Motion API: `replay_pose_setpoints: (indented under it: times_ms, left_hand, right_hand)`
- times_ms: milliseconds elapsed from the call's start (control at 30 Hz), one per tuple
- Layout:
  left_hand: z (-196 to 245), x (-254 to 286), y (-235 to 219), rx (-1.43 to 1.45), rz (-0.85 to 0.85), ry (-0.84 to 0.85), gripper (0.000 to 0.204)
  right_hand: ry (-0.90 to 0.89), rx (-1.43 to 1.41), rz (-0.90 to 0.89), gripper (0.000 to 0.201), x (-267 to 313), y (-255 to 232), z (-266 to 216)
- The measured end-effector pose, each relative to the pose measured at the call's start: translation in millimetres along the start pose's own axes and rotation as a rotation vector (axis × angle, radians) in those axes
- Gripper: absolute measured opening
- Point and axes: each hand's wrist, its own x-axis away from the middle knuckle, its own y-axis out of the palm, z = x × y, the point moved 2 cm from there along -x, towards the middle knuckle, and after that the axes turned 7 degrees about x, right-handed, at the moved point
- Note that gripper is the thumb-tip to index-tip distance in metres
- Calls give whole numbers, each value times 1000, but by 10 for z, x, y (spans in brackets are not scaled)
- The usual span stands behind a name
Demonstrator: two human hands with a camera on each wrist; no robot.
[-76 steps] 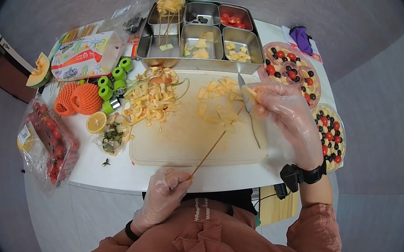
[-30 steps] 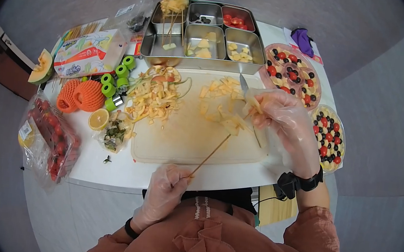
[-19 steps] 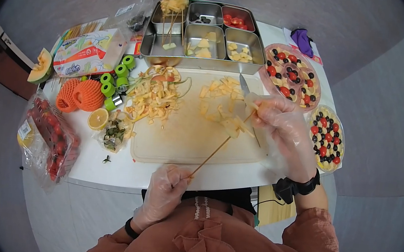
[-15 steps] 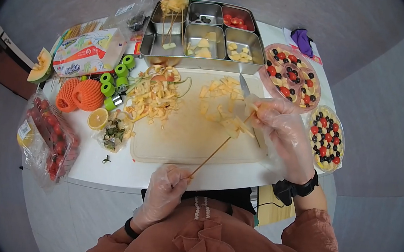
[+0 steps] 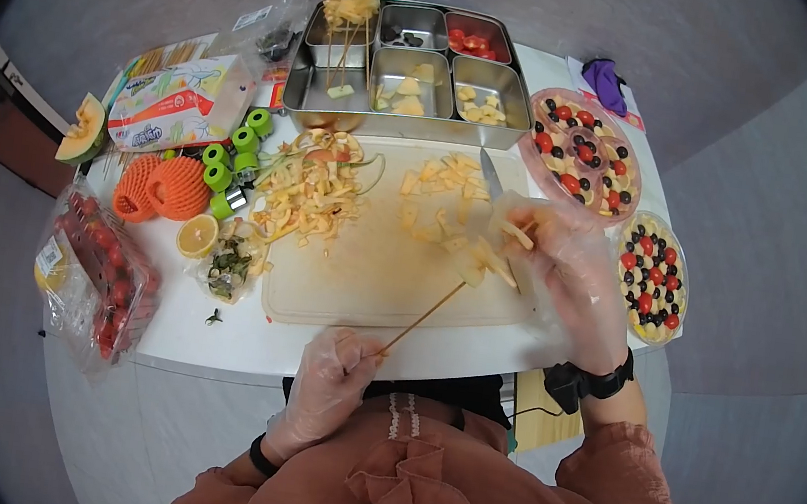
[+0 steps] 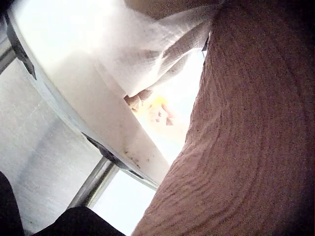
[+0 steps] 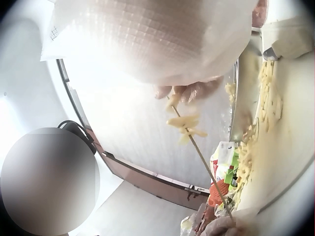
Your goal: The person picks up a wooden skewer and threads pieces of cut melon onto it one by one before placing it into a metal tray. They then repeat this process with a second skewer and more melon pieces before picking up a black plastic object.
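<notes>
In a clear glove, the left hand [image 5: 330,374] grips the lower end of a wooden skewer [image 5: 423,319] at the table's front edge. Pale yellow fruit slices [image 5: 479,263] are threaded near the skewer's upper end. The gloved right hand [image 5: 568,262] pinches a yellow fruit piece [image 5: 519,234] at the top of the skewer. The right wrist view shows the slices [image 7: 185,124] on the skewer [image 7: 203,160], just below the fingertips of the right hand [image 7: 192,91]. Part of a knife [image 5: 490,174] shows beyond the right hand, on the cutting board [image 5: 348,291].
Fruit peelings [image 5: 315,191] cover the board's left side. Behind stands a metal tray [image 5: 409,128] with fruit compartments and several skewers. Two fruit platters [image 5: 635,170] [image 5: 649,328] are at the right. Boxed tomatoes [image 5: 105,266], orange foam nets [image 5: 177,189] and green-handled cutters [image 5: 217,169] are at the left.
Fruit slices are now on the skewer, which was bare near its visible upper part at first. The right hand has moved slightly down and toward the skewer; the left hand keeps its grip.
</notes>
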Motion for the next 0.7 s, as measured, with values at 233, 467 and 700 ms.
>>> replay_pose_setpoints:
  times_ms: [233, 467, 700]
  left_hand:
    - [-44, 19, 12, 1, 34, 36, 15]
    - [-43, 21, 16, 3, 40, 35, 14]
    - [-27, 14, 11, 9, 39, 24, 13]
  right_hand:
    - [-80, -50, 21, 39, 16, 19, -86]
    - [-8, 31, 12, 36, 82, 109, -49]
    - [64, -159, -10, 27, 10, 95, 48]
